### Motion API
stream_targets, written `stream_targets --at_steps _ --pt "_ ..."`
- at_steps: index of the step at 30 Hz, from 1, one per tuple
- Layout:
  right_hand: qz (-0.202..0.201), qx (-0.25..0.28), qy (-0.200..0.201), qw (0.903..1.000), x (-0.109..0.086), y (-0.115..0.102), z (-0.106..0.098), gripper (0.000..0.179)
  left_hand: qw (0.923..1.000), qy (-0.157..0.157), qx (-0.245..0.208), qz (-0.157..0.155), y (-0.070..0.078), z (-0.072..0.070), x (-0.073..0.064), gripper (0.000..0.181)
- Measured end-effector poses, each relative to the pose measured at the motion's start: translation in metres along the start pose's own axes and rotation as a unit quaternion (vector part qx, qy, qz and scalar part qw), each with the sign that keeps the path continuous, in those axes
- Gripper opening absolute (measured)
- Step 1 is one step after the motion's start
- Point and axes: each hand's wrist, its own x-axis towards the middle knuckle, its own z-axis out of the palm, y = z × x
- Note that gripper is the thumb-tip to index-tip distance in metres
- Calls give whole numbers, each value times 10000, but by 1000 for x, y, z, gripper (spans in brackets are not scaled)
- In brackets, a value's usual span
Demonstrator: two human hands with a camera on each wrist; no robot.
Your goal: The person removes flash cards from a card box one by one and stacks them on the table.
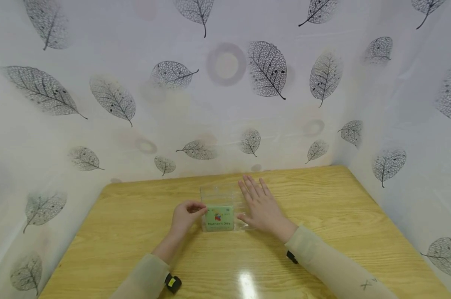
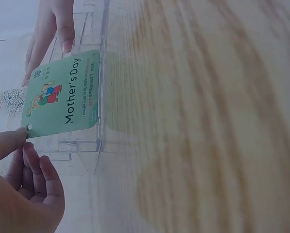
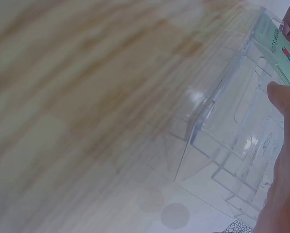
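A green card [image 1: 219, 214] printed "Mother's Day" with a small coloured drawing lies against the left part of a clear plastic box [image 3: 222, 138]. My left hand [image 1: 184, 216] pinches the card's upper left corner, beside its small punched hole, between thumb and finger. In the left wrist view the card [image 2: 62, 97] is seen at a slant, its lower edge along the box's front. My right hand [image 1: 263, 211] lies spread, palm down, over the box's right part. Its thumb [image 3: 281, 94] points toward the card. How the palm meets the plastic is hidden.
The box rests on a wood-grain table [image 1: 143, 224], near its back edge. A pale curtain [image 1: 225, 108] with a leaf pattern stands behind the table and along both sides. Dark devices [image 1: 173, 283] are worn at the wrists.
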Motion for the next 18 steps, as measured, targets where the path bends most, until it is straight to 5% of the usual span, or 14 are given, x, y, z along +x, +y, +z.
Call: stream_targets --at_steps 18 --pt "20 107 -49 9999 -1 0 0 107 9999 11 132 45 -1 1 3 12"
